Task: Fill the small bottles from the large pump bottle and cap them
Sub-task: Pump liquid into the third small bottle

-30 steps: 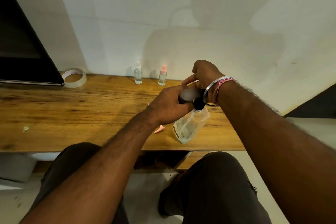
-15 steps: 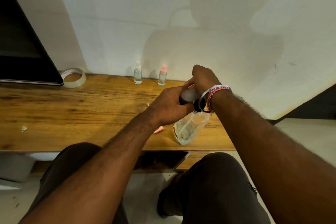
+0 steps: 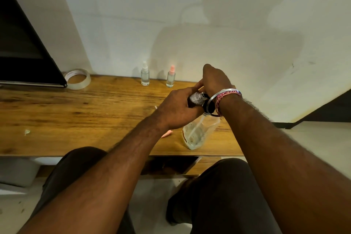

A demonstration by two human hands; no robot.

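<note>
Both forearms reach up from the bottom corners and meet over the near right part of the wooden table [image 3: 79,112]. The left hand [image 3: 175,109] comes in from 7 o'clock, knuckles up and fingers curled around a small bottle [image 3: 196,98], whose frosted body shows just past the fingertips and lies tipped sideways towards 3 o'clock. The right hand [image 3: 213,80] comes in from 5 o'clock with the wrist bent sharply down; its fingers are folded over the black pump head [image 3: 206,103] of the large pump bottle [image 3: 197,133], but the grip itself is hidden behind the hand, so I cannot tell whether it clasps or only presses. A metal bangle [image 3: 218,94] and a woven pink thread band [image 3: 227,96] ring that wrist.

The large pump bottle stands on the table directly under the two hands, clear-walled, leaning a little, its dip tube visible inside. A pink cap [image 3: 167,133] lies on the table at its 9 o'clock, partly behind the left wrist.

At 12 o'clock, against the wall, stand two more small bottles, upright and near each other: a white-topped bottle [image 3: 145,74] and, at its 3 o'clock, a pink-topped bottle [image 3: 171,77]. A roll of clear tape [image 3: 77,78] lies flat at 10 o'clock beside a dark screen [image 3: 22,51].
</note>
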